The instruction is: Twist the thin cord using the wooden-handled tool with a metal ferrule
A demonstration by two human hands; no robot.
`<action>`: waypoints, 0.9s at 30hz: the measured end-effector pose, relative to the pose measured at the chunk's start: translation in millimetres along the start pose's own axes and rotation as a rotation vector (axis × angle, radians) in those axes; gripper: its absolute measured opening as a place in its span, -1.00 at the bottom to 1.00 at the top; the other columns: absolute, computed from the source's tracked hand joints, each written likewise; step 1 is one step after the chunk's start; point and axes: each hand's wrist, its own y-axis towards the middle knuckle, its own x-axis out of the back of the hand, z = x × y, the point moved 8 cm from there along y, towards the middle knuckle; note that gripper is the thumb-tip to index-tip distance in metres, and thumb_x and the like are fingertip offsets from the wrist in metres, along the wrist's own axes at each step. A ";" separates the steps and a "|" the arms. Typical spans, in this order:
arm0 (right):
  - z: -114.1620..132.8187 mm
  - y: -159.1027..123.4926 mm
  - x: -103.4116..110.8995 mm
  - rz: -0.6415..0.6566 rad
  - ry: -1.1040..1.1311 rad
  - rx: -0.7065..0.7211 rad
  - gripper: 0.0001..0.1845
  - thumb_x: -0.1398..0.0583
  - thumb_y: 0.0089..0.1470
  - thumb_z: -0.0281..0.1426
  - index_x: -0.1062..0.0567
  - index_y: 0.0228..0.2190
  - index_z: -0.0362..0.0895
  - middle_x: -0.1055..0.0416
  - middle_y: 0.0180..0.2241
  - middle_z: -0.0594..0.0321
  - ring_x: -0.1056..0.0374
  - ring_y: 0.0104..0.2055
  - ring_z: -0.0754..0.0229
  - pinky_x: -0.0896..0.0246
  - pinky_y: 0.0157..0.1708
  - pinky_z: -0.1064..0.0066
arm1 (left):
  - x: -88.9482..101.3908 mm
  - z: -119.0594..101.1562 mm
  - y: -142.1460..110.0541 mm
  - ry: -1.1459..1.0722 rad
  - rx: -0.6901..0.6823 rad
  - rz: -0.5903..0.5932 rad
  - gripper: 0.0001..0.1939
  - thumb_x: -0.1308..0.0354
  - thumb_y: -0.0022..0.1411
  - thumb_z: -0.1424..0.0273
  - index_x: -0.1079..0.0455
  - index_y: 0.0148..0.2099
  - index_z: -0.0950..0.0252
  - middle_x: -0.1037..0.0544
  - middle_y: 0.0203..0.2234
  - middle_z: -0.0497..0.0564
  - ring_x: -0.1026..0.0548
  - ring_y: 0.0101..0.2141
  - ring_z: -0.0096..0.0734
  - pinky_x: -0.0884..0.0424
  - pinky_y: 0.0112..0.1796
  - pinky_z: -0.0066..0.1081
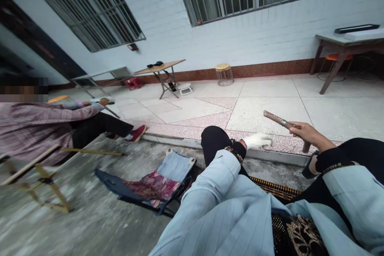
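Observation:
My right hand (306,133) grips a brown wooden rod with a metal band (280,121), whose lower end pokes out below my fist, near the terrazzo step (288,146). My left hand (257,141) wears a white knit glove (255,141) and rests on that step's edge, fingers together. Nothing shows in the gloved hand, though its palm is hidden. Pale blue sleeves (216,192) cover both my forearms, and dark trousered knees (214,140) lie between my hands.
A seated person (36,128) in a plaid top and red shoes is at the left, beside a wooden folding frame (39,180). A blue and floral cloth seat (153,180) lies on the concrete. Folding tables, a wire stool (224,75) and a barred wall stand beyond.

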 end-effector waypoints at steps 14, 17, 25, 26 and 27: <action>-11.2 -24.9 -66.2 0.579 -0.400 0.096 -0.68 -0.20 -0.10 -0.35 -0.62 -0.25 -0.04 -0.54 -0.39 0.25 -0.38 -0.32 0.11 -0.19 -0.32 0.39 | 2.2 2.2 11.9 0.117 -0.098 0.057 -0.81 -0.19 0.14 0.25 -0.49 -0.32 0.28 -0.50 -0.43 0.02 -0.39 -0.32 -0.33 -0.33 -0.23 -0.42; -8.4 -34.0 -76.4 0.727 -0.224 0.058 -0.64 -0.21 -0.07 -0.26 -0.61 -0.22 -0.12 -0.47 -0.48 0.27 -0.32 -0.44 0.19 -0.21 -0.40 0.42 | 9.7 9.8 7.8 0.069 -0.055 0.030 -0.74 -0.21 0.12 0.15 -0.48 -0.33 0.26 -0.49 -0.49 0.04 -0.40 -0.34 -0.31 -0.34 -0.28 -0.42; 11.6 -40.1 -79.3 0.770 -0.008 0.076 -0.45 -0.24 0.02 -0.15 -0.54 0.02 -0.12 -0.40 -0.50 0.30 -0.26 -0.49 0.28 -0.23 -0.44 0.45 | 18.4 22.2 7.4 -0.095 0.049 -0.044 -0.68 -0.26 0.07 0.08 -0.51 -0.30 0.25 -0.45 -0.56 0.05 -0.40 -0.40 -0.32 -0.34 -0.34 -0.39; 15.3 -36.1 -75.5 0.716 0.034 0.089 -0.43 -0.24 0.03 -0.13 -0.53 0.04 -0.13 -0.40 -0.49 0.29 -0.26 -0.48 0.28 -0.24 -0.43 0.44 | 17.1 24.6 8.3 -0.092 0.073 -0.053 -0.67 -0.25 0.07 0.09 -0.52 -0.28 0.25 -0.45 -0.56 0.06 -0.41 -0.39 -0.31 -0.34 -0.33 -0.38; 18.1 -30.0 -69.4 0.629 0.077 0.102 -0.39 -0.24 0.03 -0.11 -0.51 0.06 -0.15 -0.40 -0.49 0.29 -0.27 -0.48 0.27 -0.25 -0.43 0.43 | 15.0 26.2 9.1 -0.085 0.092 -0.058 -0.67 -0.26 0.07 0.09 -0.52 -0.27 0.25 -0.45 -0.56 0.06 -0.41 -0.39 -0.29 -0.34 -0.32 -0.37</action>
